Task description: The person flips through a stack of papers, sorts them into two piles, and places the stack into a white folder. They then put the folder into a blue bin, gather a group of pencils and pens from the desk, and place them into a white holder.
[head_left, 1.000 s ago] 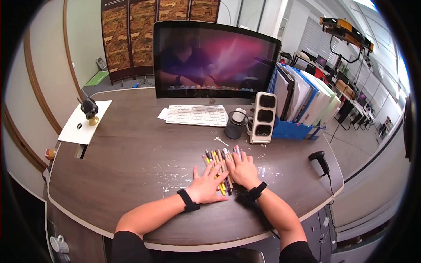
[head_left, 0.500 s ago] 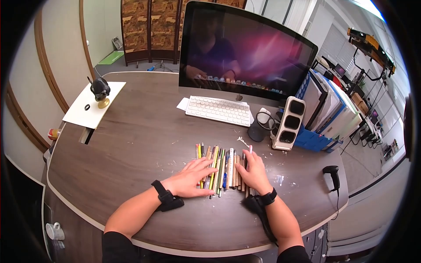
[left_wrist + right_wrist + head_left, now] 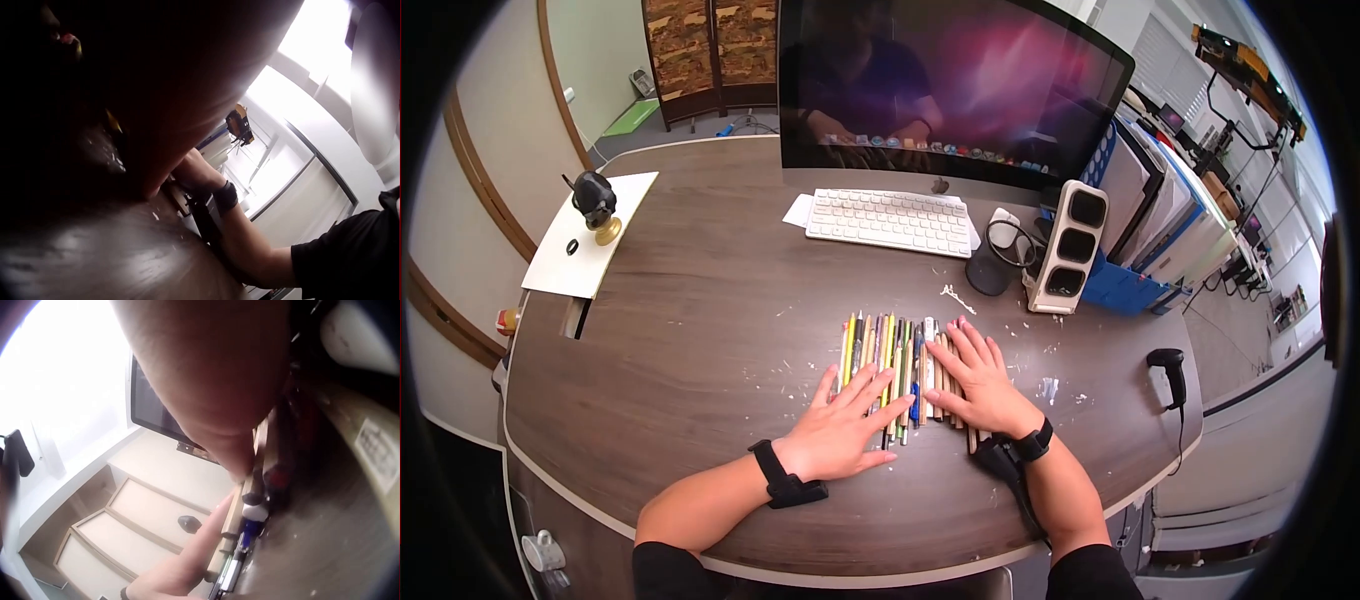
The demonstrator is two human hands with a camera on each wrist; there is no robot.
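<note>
A row of pens and pencils [image 3: 900, 345] lies side by side on the brown desk [image 3: 690, 330], pointing away from the body. The left hand [image 3: 837, 430] rests palm down on the row's left and near part, fingers spread. On the right part lies the right hand [image 3: 988, 393], also flat with fingers spread, hiding some brown pencils. A blue pen [image 3: 915, 400] shows between the hands. In the right wrist view, pencil ends [image 3: 234, 519] line up beneath the right hand [image 3: 212, 381]. The left wrist view is dark, with the left hand [image 3: 162, 94] filling its upper part.
Behind the pencils are a keyboard [image 3: 890, 222], a monitor [image 3: 950, 90], a mesh cup [image 3: 994, 268], a beige holder [image 3: 1068, 245] and a blue file rack [image 3: 1122, 288]. A black scanner [image 3: 1170, 378] lies right, a white board [image 3: 590, 235] left. Small scraps [image 3: 1050, 388] dot the desk.
The bunched, overlapping pencils have spread into a wider, flatter row. The hands have moved apart, both still on the pencils. The head view has shifted.
</note>
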